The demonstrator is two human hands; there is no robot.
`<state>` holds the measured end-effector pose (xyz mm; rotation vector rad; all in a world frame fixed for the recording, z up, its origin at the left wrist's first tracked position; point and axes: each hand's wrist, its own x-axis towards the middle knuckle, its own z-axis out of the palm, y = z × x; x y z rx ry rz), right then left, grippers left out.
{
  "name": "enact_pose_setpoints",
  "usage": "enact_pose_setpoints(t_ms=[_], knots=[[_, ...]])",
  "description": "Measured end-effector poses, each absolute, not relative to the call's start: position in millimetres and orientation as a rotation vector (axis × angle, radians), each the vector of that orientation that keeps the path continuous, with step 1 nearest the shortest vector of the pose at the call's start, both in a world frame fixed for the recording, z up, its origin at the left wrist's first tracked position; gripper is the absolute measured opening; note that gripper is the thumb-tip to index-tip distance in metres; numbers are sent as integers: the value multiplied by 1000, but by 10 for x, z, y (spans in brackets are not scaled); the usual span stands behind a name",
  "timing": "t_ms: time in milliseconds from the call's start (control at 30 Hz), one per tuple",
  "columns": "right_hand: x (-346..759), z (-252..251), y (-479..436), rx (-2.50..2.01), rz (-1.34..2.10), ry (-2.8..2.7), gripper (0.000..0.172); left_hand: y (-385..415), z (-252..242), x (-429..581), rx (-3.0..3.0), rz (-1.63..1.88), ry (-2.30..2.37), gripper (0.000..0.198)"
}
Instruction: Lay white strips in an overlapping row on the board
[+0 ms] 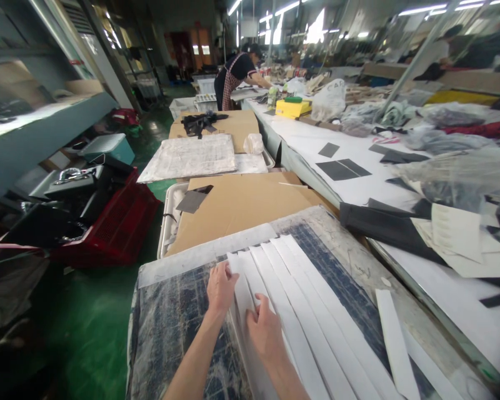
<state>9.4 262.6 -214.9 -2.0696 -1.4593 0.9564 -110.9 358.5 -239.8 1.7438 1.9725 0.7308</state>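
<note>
Several long white strips (294, 289) lie side by side, partly overlapping, on a worn dark board (170, 311). At the far end of the leftmost strip (242, 278), my left hand (221, 288) is closed on its edge, with thumb and bent fingers near each other. Nearer to me, my right hand (266, 329) rests on the strips. Its thumb and forefinger are curved and a little apart, and its other fingers are mostly hidden. Another white strip (394, 339) lies apart at the right of the board.
Brown cardboard (237, 203) lies beyond the board. On the right, a long white table (304, 147) bears dark pieces (344, 169), cream sheets (456, 230) and plastic bags. A red crate (120, 228) stands on the green floor at left. A co-worker (233, 78) bends over the table farther back.
</note>
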Motion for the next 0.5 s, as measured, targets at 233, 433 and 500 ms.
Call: enact_pose_setpoints(t_ms=[233, 433, 500], knots=[[92, -2125, 2672, -2107, 956, -1498, 42, 3545, -2438, -1100, 2035, 781, 1956, 36], [132, -2235, 2653, -2074, 949, -1757, 41, 3475, -2408, -1108, 2421, 701, 1834, 10], [208, -2372, 2682, -2077, 932, -1859, 40, 3506, -2438, -1116, 2530, 647, 1828, 9]])
